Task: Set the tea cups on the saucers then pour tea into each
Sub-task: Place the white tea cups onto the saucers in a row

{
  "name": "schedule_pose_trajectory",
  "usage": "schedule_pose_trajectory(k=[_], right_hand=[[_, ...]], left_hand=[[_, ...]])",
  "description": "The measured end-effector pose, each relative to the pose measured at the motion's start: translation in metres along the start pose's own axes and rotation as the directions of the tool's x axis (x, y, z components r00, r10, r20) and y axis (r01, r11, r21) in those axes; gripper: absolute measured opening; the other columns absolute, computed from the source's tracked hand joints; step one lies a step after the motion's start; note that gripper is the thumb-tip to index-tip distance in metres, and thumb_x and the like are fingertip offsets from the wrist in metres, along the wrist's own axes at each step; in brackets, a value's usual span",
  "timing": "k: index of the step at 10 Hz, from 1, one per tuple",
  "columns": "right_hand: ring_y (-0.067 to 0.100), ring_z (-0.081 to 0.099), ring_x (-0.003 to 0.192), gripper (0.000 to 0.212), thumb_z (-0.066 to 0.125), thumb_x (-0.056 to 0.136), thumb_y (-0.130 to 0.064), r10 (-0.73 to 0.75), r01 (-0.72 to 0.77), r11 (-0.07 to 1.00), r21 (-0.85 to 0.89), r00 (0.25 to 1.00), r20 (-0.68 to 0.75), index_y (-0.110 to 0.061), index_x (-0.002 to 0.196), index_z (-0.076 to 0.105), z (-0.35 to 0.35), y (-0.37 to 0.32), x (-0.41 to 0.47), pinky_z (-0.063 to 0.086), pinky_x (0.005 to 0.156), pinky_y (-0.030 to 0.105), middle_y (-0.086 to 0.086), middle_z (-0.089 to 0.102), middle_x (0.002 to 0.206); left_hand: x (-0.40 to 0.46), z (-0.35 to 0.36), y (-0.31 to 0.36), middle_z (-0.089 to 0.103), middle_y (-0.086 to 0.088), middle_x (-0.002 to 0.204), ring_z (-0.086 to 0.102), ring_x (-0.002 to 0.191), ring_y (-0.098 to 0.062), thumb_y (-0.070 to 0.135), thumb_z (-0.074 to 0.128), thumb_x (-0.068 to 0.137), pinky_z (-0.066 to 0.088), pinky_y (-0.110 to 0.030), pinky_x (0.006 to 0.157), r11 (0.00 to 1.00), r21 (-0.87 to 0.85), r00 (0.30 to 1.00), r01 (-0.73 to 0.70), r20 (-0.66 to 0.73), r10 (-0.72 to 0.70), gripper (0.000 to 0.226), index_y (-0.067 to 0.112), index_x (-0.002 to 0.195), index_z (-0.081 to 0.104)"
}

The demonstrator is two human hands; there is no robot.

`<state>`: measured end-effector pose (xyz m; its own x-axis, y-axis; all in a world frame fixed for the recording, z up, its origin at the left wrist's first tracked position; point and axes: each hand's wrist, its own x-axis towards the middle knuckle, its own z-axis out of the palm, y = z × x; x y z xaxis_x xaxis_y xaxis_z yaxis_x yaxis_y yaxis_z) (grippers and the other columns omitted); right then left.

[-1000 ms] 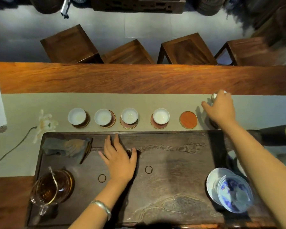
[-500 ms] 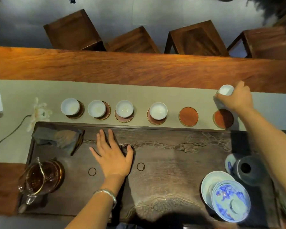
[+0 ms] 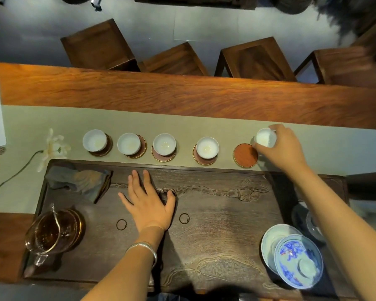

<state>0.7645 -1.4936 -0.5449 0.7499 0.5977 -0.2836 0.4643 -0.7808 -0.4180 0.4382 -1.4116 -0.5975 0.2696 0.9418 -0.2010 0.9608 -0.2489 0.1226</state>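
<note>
Several white tea cups stand on round saucers in a row on the beige runner, from the leftmost cup (image 3: pixel 95 140) to the fourth cup (image 3: pixel 207 147). A bare reddish saucer (image 3: pixel 244 155) lies to their right. My right hand (image 3: pixel 284 148) grips another white cup (image 3: pixel 265 137), tilted, just above and right of that bare saucer. Any saucer further right is hidden under this hand. My left hand (image 3: pixel 148 200) rests flat, fingers spread, on the dark wooden tea tray (image 3: pixel 215 213). A glass pitcher of brown tea (image 3: pixel 52 232) stands at the tray's left end.
A blue-and-white lidded bowl (image 3: pixel 297 260) sits on the tray's right, with more blue-and-white ware behind my right forearm. A folded cloth (image 3: pixel 83 181) lies at the tray's upper left. A white flower (image 3: pixel 52 148) lies on the runner. Wooden stools stand beyond the table.
My right hand has carried the white cup leftward from beyond the rightmost saucer to beside the bare reddish saucer. My left hand has stayed flat on the tray.
</note>
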Motion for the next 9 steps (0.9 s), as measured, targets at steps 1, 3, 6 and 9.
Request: schedule_pose_trajectory(k=[1, 3, 6, 9], right_hand=[[0.038, 0.054, 0.113, 0.068, 0.08, 0.078, -0.035, -0.042, 0.044, 0.999, -0.032, 0.998, 0.057, -0.007, 0.133, 0.049, 0.011, -0.01, -0.019, 0.045, 0.087, 0.041, 0.02, 0.054, 0.126], [0.038, 0.054, 0.114, 0.069, 0.079, 0.078, -0.035, -0.062, 0.068, 0.997, -0.048, 0.992, 0.107, -0.007, 0.134, 0.05, 0.024, -0.019, -0.035, 0.044, 0.087, 0.041, 0.021, 0.055, 0.126], [0.04, 0.054, 0.113, 0.071, 0.078, 0.08, -0.036, -0.08, 0.094, 0.988, -0.125, 0.991, 0.108, -0.006, 0.137, 0.047, 0.027, -0.025, -0.034, 0.046, 0.086, 0.043, 0.022, 0.053, 0.127], [0.042, 0.046, 0.123, 0.09, 0.08, 0.077, -0.041, -0.095, 0.101, 0.979, -0.176, 0.994, 0.045, -0.004, 0.145, 0.035, 0.019, -0.036, -0.055, 0.043, 0.095, 0.047, 0.025, 0.047, 0.133]], left_hand=[[0.0, 0.001, 0.0, 0.024, -0.02, 0.159, 0.019, 0.148, -0.035, 0.057, 0.034, 0.079, 0.012, -0.064, 0.115, 1.0, 0.001, 1.0, 0.0, 0.0, 0.0, 0.087, 0.007, 0.15, 0.032], [0.002, 0.005, -0.002, 0.025, -0.02, 0.158, 0.019, 0.147, -0.035, 0.058, 0.036, 0.079, 0.013, -0.065, 0.114, 1.0, 0.006, 1.0, -0.005, -0.001, 0.005, 0.088, 0.007, 0.15, 0.032], [0.002, 0.008, -0.004, 0.024, -0.02, 0.159, 0.019, 0.147, -0.035, 0.058, 0.036, 0.079, 0.013, -0.065, 0.115, 1.0, -0.007, 1.0, -0.005, -0.003, 0.005, 0.088, 0.008, 0.15, 0.032], [0.001, 0.009, -0.005, 0.023, -0.018, 0.16, 0.015, 0.149, -0.033, 0.06, 0.036, 0.08, 0.009, -0.065, 0.115, 1.0, -0.025, 1.0, -0.016, 0.013, 0.016, 0.088, 0.01, 0.151, 0.03]])
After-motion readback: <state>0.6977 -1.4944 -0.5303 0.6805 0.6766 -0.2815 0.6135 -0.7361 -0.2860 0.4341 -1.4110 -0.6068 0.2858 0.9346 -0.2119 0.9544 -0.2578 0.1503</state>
